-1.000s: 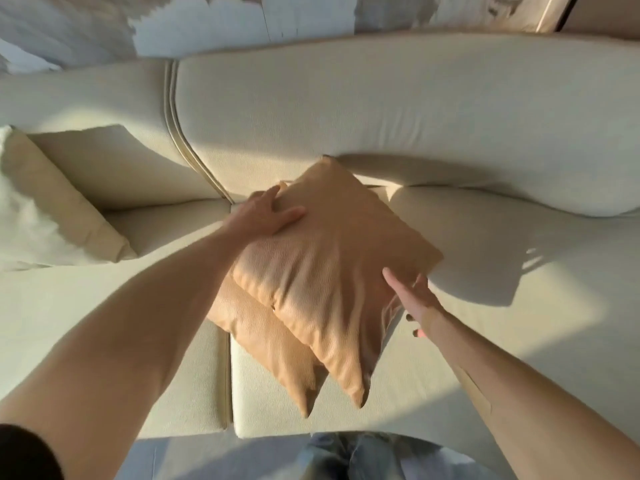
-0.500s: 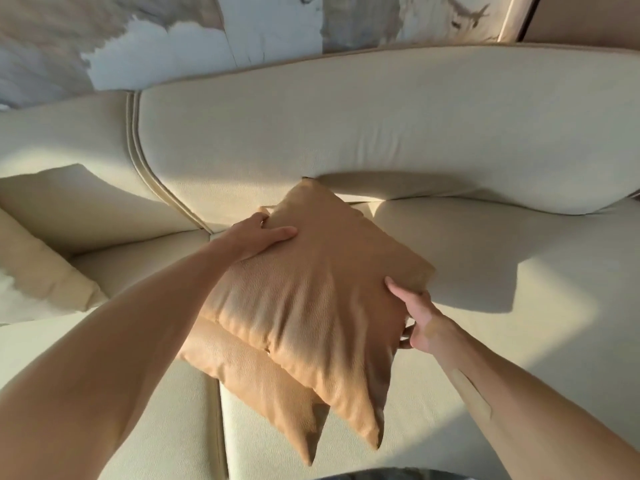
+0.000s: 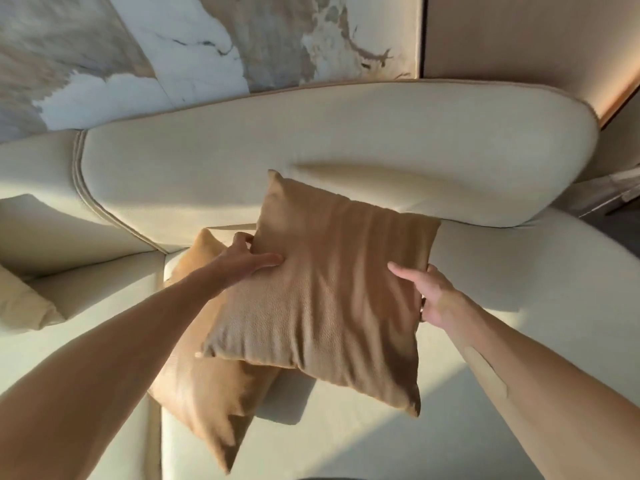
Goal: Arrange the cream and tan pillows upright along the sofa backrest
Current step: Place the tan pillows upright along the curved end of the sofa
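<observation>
Now the top tan pillow (image 3: 322, 292) is lifted off the second tan pillow (image 3: 204, 386) and squared toward the backrest (image 3: 346, 143) — half a second ago it sat skewed, nearer the seat. Left hand (image 3: 247, 261) pinches its left edge, thumb on front; right hand (image 3: 427, 294) grips the right edge, fingers behind. Likely placement next — upright, not yet leaning. Cream pillow (image 3: 20, 303) lies well left.

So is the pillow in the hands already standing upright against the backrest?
No: the top tan pillow is held tilted by the left hand and right hand, overlapping the second pillow.
</observation>
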`<move>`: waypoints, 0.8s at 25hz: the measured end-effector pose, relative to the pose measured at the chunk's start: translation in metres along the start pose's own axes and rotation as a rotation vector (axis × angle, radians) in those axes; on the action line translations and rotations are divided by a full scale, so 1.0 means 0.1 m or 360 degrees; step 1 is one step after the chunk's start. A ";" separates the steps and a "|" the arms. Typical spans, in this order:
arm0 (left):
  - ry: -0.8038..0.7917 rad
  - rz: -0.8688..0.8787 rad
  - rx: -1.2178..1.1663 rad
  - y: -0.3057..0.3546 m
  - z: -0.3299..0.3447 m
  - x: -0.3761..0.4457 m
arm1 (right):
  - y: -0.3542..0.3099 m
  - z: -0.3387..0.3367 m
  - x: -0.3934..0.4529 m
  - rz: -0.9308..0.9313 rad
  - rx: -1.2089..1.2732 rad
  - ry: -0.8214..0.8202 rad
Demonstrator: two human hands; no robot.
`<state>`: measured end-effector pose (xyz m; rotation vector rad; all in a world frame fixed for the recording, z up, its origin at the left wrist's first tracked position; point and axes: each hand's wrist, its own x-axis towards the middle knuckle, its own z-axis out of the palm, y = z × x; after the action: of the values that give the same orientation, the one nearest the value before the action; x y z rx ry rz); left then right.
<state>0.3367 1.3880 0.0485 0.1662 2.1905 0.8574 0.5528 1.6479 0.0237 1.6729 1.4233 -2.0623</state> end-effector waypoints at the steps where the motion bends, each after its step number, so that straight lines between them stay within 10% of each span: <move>1: 0.0003 0.0010 -0.0094 0.15 0.20 -0.07 | -0.07 -0.25 -0.02 -0.0042 0.0054 0.0017; 9: -0.0147 0.0052 -0.0226 0.99 1.19 0.13 | -0.64 -1.52 0.21 -0.0449 0.0033 0.0100; 20: 0.0024 0.0146 -0.0069 1.15 1.89 0.87 | -0.95 -1.55 1.29 -0.0684 -0.0067 0.0157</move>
<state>0.3916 1.6074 -0.0237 0.2412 2.1906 0.9588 0.5543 1.8667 -0.0187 1.5798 1.9922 -2.1517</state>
